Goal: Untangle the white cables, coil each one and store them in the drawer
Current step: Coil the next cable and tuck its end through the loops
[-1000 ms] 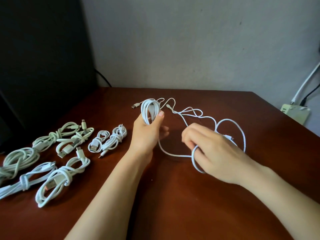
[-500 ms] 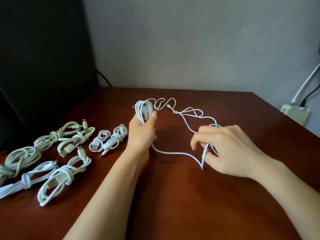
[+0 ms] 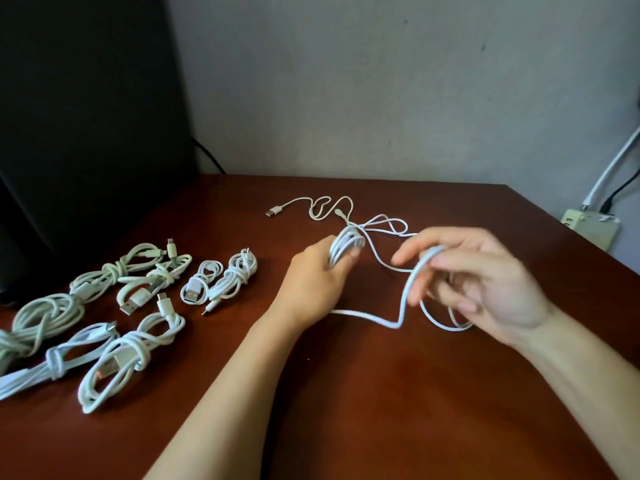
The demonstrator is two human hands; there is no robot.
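Observation:
My left hand [image 3: 317, 282] grips a small coil of white cable [image 3: 346, 245] at the middle of the brown table [image 3: 363, 393]. From the coil the same cable runs down and right in a loose strand [image 3: 374, 318]. My right hand [image 3: 481, 282] is raised just right of the left, its fingers curled round a loop of that strand [image 3: 420, 268]. A thinner loose white cable [image 3: 325, 207] with a USB plug [image 3: 274, 211] lies behind both hands. No drawer is visible.
Several tied white cable bundles [image 3: 114, 306] lie in rows on the table's left side. A dark panel [image 3: 86, 116] stands at the back left. A white power strip [image 3: 588, 228] with cords sits off the table's right edge by the wall.
My left hand moved right and lower with the coil, uncovering the USB plug behind it. My right hand lifted off the table and drew a loop of the strand up toward the coil.

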